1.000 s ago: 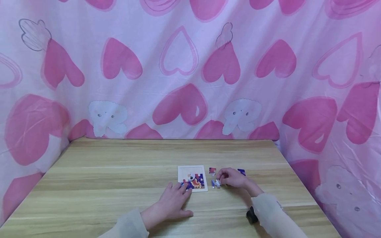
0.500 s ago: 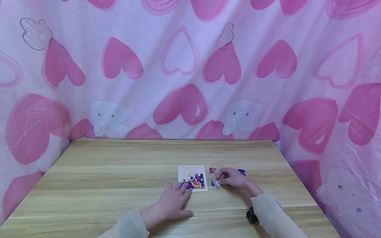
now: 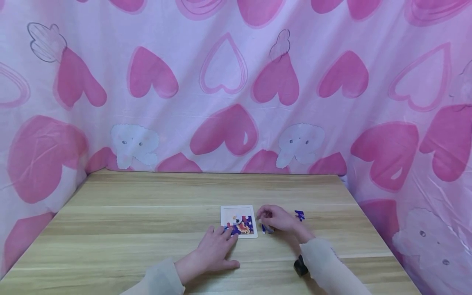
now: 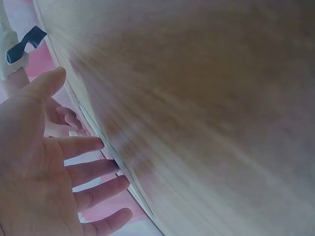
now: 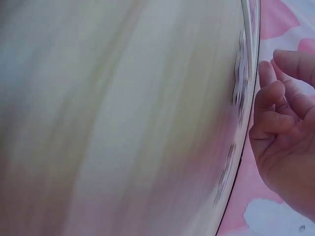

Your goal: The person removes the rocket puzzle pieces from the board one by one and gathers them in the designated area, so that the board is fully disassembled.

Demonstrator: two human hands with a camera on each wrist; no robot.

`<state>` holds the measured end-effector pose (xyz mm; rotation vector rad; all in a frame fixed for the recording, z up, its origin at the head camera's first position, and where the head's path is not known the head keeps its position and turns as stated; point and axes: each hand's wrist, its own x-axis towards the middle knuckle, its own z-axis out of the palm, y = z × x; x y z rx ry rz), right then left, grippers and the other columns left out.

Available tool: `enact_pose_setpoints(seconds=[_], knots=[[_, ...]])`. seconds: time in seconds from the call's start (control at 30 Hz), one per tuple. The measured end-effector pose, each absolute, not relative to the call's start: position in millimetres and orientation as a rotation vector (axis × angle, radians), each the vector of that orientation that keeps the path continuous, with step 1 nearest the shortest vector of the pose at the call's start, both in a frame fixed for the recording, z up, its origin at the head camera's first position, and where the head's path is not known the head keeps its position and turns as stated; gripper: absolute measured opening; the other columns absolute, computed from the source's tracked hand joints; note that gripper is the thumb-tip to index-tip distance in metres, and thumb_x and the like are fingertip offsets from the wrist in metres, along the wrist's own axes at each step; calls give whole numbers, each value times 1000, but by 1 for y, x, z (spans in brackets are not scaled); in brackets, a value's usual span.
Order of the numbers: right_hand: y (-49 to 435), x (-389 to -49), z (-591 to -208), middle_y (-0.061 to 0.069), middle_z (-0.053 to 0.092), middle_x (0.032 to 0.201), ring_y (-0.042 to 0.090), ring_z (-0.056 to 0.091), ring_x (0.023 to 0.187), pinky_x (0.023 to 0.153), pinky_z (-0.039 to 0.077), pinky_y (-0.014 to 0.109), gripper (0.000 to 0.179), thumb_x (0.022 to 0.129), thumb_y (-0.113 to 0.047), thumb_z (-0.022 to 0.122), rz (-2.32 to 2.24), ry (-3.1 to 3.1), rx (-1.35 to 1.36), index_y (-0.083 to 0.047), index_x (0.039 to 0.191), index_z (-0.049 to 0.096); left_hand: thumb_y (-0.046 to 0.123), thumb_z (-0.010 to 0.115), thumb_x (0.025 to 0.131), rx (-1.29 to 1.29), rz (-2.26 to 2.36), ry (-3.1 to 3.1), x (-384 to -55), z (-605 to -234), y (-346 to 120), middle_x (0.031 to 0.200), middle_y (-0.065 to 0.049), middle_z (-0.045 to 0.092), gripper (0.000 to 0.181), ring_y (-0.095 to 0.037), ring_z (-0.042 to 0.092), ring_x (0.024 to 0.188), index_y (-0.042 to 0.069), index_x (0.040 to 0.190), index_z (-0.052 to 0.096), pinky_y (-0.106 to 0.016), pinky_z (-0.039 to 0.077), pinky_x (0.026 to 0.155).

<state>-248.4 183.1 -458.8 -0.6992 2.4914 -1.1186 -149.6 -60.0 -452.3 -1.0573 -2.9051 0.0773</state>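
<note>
A small jigsaw puzzle (image 3: pixel 237 223) in a white-bordered tray lies mid-table in the head view, its lower part filled with pieces. My left hand (image 3: pixel 217 250) rests spread on the tray's lower left corner; the left wrist view shows its fingers straight and apart. Right of the tray, my right hand (image 3: pixel 278 217) hovers low with bent fingers, fingertips close to the tray's right edge. Nothing shows between those fingers (image 5: pixel 272 94) in the right wrist view. A blue-and-white puzzle piece (image 3: pixel 266 229) lies partly under that hand. The red piece seen earlier is hidden behind it.
Another dark blue puzzle piece (image 3: pixel 300 215) lies on the wooden table (image 3: pixel 147 205), right of my right hand. A black strap (image 3: pixel 300 265) sits at the right sleeve. A pink heart-patterned curtain (image 3: pixel 221 82) hangs around the table's back and sides.
My right hand has moved left and slightly up, from beside the blue-and-white piece to over where the red piece lay. More of the far blue piece shows. The left hand stays put.
</note>
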Motion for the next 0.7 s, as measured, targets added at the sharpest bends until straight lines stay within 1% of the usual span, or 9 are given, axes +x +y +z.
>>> enact_pose_setpoints(seconds=[0.1,0.4,0.57,0.7], knots=[[172,-250,-459,1,55,82,17,49,75,65,43,30,15,83,-6,57,-1135,2490,-720,-9,97,60,71,42,73,-1059,80,-2915,-150,-452,-60,125,-9,47,77,-28,43,110,15,126,50,-51,35,85],[142,-258,-462,-4,56,84,14,50,76,67,43,29,19,81,-4,60,-1086,2512,-785,-12,98,61,72,40,73,-1063,99,-2889,-150,-453,-61,125,-9,47,78,-28,44,110,15,126,50,-50,36,84],[132,-261,-460,-1,55,85,14,50,76,68,43,29,24,78,-2,63,-1042,2496,-813,-9,101,60,71,41,73,-1065,106,-2885,-150,-453,-61,125,-9,48,77,-28,44,110,15,126,50,-50,36,84],[127,-263,-459,0,55,84,14,49,75,67,43,29,27,77,-3,65,-1008,2486,-782,-9,103,60,71,41,73,-1066,108,-2889,-149,-452,-60,125,-9,48,77,-28,43,111,15,125,50,-51,36,85]])
